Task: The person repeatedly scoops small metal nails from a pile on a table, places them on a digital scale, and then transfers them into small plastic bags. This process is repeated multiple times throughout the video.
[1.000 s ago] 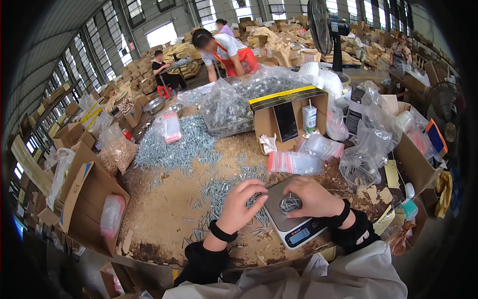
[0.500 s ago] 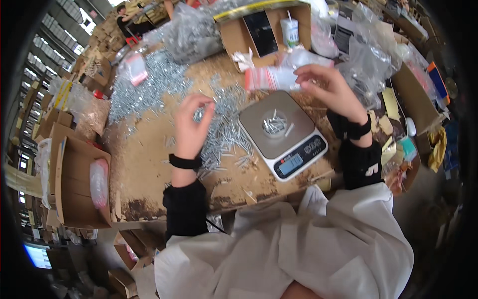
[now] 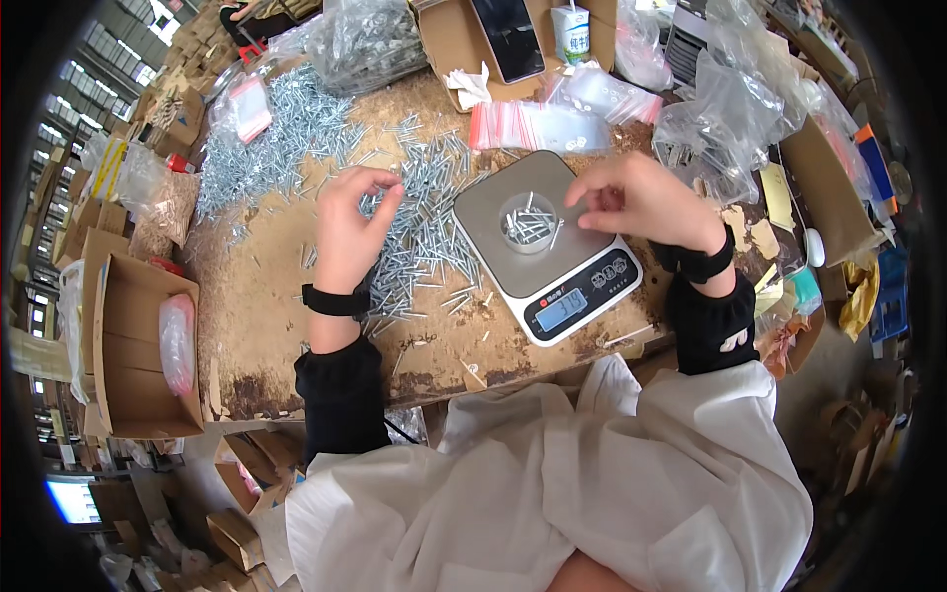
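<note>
A digital scale (image 3: 577,255) with a grey plate stands on the worn wooden table. On its plate sits a small clear round cup (image 3: 517,240) holding several silver screws (image 3: 531,223), one of them sticking out over the rim. My right hand (image 3: 646,202) hovers at the cup's right side, fingers bent and apart, with nothing visible between them. Over the left edge of a loose heap of screws (image 3: 424,237) is my left hand (image 3: 350,227). Its thumb and forefinger tips come together in a pinch; whatever is between them cannot be made out.
Behind the scale lies a stack of clear zip bags (image 3: 538,128). A cardboard box (image 3: 449,49) with a phone (image 3: 508,39) and a drink carton (image 3: 571,35) stands beyond. A larger screw pile (image 3: 276,148) spreads at the far left, above an open carton (image 3: 138,370).
My right hand has come down from above the zip bags to beside the cup. My left hand keeps its pinch over the heap, while the whole view has shifted slightly.
</note>
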`<state>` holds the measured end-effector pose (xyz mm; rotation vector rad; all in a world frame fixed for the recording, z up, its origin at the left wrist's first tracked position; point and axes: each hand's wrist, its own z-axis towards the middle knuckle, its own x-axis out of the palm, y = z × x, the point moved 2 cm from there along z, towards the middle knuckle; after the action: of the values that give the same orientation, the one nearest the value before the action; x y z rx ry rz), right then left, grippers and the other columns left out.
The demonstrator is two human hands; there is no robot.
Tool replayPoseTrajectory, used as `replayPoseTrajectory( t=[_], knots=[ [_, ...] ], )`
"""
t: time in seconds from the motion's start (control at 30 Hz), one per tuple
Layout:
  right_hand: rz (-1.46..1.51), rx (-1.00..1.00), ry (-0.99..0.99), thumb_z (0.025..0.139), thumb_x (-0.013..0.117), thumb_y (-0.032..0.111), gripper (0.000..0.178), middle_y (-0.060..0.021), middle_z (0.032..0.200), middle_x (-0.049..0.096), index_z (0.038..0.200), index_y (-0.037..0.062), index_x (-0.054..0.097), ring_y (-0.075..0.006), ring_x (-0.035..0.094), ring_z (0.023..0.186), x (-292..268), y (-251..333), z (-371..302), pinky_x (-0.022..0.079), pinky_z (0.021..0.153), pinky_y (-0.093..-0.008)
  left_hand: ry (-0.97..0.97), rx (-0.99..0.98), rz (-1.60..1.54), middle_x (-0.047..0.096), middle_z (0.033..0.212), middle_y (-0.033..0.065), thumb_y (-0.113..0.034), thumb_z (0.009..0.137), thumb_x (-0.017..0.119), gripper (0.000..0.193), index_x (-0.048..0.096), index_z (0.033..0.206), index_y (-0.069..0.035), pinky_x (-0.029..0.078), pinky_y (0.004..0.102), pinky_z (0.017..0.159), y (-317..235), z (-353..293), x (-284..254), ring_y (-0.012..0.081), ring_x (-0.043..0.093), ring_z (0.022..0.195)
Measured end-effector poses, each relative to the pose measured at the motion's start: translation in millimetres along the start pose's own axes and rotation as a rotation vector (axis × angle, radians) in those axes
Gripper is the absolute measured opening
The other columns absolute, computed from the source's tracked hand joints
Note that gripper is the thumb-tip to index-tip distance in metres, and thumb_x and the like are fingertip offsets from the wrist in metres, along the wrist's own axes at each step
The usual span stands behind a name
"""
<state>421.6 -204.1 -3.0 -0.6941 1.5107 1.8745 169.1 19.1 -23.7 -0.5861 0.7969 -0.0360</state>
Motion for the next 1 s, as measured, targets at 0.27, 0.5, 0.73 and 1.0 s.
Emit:
replayPoseTrajectory(
  t=[0.27, 0.5, 0.73, 1.0],
  knots=[
    [-0.149, -0.022, 0.089, 0.076, 0.072, 0.012, 0.008, -0.0078, 0.066, 0.061, 0.081, 0.0078, 0.067, -0.0278, 0.061, 0.062, 18, 1, 4, 0.046, 0.059, -0.0383, 0.057, -0.031, 0.014, 0.068, 0.088, 0.0088, -0.011, 0.084, 0.072, 0.011, 0.07, 0.091, -0.002, 0.048, 0.0338, 0.076, 2, -2, 0, 0.0227, 0.061, 0.08],
    [0.259, -0.021, 0.043, 0.085, 0.069, 0.014, 0.01, -0.0098, 0.069, 0.063, 0.088, 0.0051, 0.068, -0.0236, 0.062, 0.062, 5, 20, 0, 0.047, 0.057, -0.0357, 0.061, 0.003, 0.022, 0.068, 0.09, 0.0104, -0.01, 0.084, 0.071, 0.012, 0.069, 0.093, -0.003, 0.049, 0.0361, 0.079, 0, -3, 4, 0.027, 0.063, 0.085],
    [-0.09, 0.059, -0.412, 0.088, 0.069, 0.017, 0.019, -0.0083, 0.075, 0.066, 0.104, 0.0069, 0.069, -0.0227, 0.063, 0.063, 3, 3, 9, 0.049, 0.059, -0.0347, 0.118, 0.036, -0.002, 0.068, 0.094, 0.0103, -0.005, 0.085, 0.071, 0.011, 0.068, 0.095, -0.002, 0.05, 0.0332, 0.081, -7, -4, 7, 0.0243, 0.065, 0.089],
    [-0.215, 0.082, 0.042, 0.101, 0.053, 0.033, 0.041, -0.0279, 0.149, 0.04, 0.131, 0.0073, 0.062, -0.0431, 0.04, 0.137, 9, -100, 28, 0.03, 0.115, -0.043, 0.084, 0.059, -0.028, 0.068, 0.091, 0.0108, -0.012, 0.084, 0.071, 0.01, 0.068, 0.092, -0.005, 0.047, 0.0398, 0.08, -11, -1, 7, 0.0323, 0.064, 0.088]
  ],
)
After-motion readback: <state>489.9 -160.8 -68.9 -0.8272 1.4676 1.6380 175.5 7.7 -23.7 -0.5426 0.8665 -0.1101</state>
